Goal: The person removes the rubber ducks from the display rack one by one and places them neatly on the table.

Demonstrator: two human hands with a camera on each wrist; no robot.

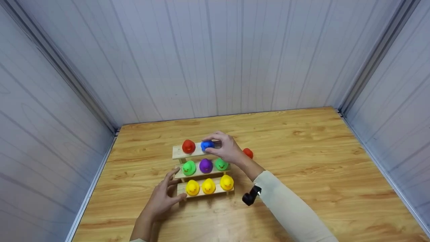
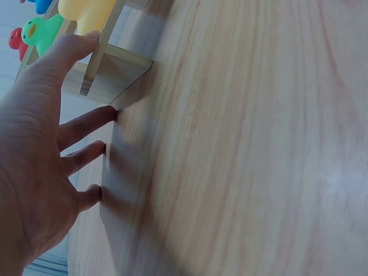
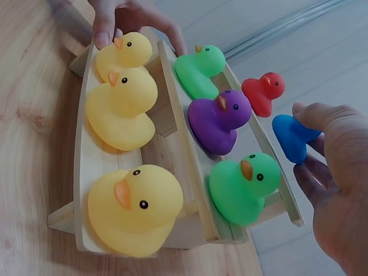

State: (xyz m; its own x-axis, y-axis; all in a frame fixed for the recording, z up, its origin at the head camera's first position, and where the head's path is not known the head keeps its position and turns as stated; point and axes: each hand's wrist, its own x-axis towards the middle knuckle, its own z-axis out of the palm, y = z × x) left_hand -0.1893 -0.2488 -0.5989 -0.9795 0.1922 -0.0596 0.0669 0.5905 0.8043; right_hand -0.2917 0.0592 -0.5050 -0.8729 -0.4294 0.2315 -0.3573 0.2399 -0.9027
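A three-tier wooden rack (image 1: 177, 153) bears rubber ducks. My right hand (image 1: 229, 148) pinches a blue duck (image 1: 207, 145) between thumb and fingers at the top tier, beside a red duck (image 1: 188, 147). On the middle tier a purple duck (image 1: 206, 166) sits between a green duck (image 1: 189, 168) and another green duck (image 1: 221, 164). Three yellow ducks (image 1: 209, 186) line the bottom tier. With fingers spread, my left hand (image 1: 161, 198) is at the rack's left end; its thumb (image 2: 75, 49) rests at the front edge of the bottom tier in the left wrist view.
Another red duck (image 1: 248, 153) is on the wooden table (image 1: 302, 161), right of the rack and partly behind my right forearm. Pale panel walls (image 1: 228, 67) enclose the back and both sides. A black piece (image 1: 251, 195) sticks out by the right sleeve.
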